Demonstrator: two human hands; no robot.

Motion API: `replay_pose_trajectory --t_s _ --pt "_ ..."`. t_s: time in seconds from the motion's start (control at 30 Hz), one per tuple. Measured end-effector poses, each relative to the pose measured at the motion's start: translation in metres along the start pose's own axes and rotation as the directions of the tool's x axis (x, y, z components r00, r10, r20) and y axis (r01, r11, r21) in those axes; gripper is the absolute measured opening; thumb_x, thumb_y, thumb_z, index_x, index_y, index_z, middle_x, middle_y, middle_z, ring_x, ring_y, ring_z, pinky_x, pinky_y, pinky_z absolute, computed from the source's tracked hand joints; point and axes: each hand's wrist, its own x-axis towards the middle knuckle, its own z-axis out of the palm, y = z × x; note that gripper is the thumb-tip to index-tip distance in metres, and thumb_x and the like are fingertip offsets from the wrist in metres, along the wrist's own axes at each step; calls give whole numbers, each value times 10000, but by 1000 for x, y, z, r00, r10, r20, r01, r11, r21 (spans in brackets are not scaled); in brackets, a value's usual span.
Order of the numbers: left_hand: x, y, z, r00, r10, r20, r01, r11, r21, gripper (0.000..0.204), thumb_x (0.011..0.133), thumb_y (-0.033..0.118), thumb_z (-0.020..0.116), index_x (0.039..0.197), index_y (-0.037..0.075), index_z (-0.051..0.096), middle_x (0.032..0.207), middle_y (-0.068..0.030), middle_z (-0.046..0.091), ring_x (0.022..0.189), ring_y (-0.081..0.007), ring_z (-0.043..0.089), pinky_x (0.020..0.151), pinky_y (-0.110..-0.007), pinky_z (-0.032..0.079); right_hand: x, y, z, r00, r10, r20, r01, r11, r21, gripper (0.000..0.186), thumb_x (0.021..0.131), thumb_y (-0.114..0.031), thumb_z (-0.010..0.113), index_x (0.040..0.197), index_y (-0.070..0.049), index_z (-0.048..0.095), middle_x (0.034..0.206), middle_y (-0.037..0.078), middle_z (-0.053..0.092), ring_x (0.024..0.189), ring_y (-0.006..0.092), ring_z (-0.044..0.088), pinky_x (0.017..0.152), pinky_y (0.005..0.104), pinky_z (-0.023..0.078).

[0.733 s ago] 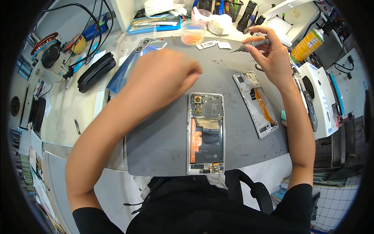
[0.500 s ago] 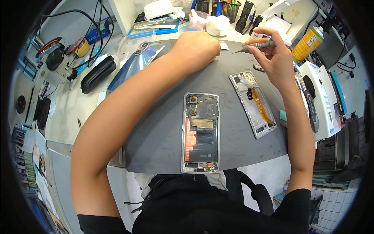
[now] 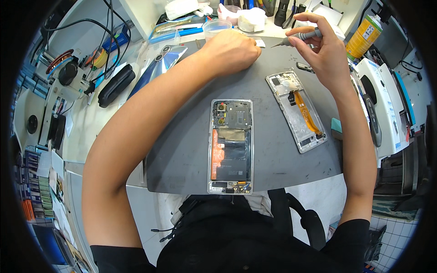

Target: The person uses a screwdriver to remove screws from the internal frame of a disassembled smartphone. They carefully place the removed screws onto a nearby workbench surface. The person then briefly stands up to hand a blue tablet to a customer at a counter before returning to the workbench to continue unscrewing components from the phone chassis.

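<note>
My right hand (image 3: 321,50) grips a slim grey precision screwdriver (image 3: 302,36) between thumb and fingers, its thin tip pointing left toward my other hand. At the far side of the grey mat, my left hand (image 3: 233,53) is closed, its fingertips turned away and whatever they hold hidden. Just beyond its knuckles lies a small white piece (image 3: 260,42). An opened phone (image 3: 233,152) lies lengthwise at the mat's near edge, its battery, orange flex and camera modules showing. To its right rests a bare phone frame (image 3: 291,113) with an orange ribbon cable, slightly tilted.
The grey mat (image 3: 182,150) covers the desk's middle. A shiny blue phone back cover (image 3: 159,63) and black pouch (image 3: 117,85) lie left. At the back stand a clear plastic cup (image 3: 216,28) and a flashlight (image 3: 281,12). A yellow spray can (image 3: 364,37) and white device (image 3: 382,107) stand right.
The whole view has shifted, so the mat and phones appear slightly higher. Both hands keep nearly the same places, the right still on the screwdriver.
</note>
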Motion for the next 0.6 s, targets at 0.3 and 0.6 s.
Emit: replay_pose_trajectory --t_s 0.3,0.6 --pt "-23 -5 -56 927 -371 -48 337 884 -325 174 903 134 502 1002 14 580 944 -189 637 898 -369 638 772 -461 496 -1 4 -3 998 40 39 -44 995 93 448 928 -117 722 1335 -95 538 1066 81 741 959 123 712 816 226 571" --pt "-100 25 -93 857 -513 47 386 580 -717 163 908 174 698 932 14 719 828 -129 710 740 -258 677 694 -326 523 -6 -55 9 993 45 110 -93 871 483 519 869 68 710 1298 -9 429 1010 160 717 903 180 722 730 238 587"
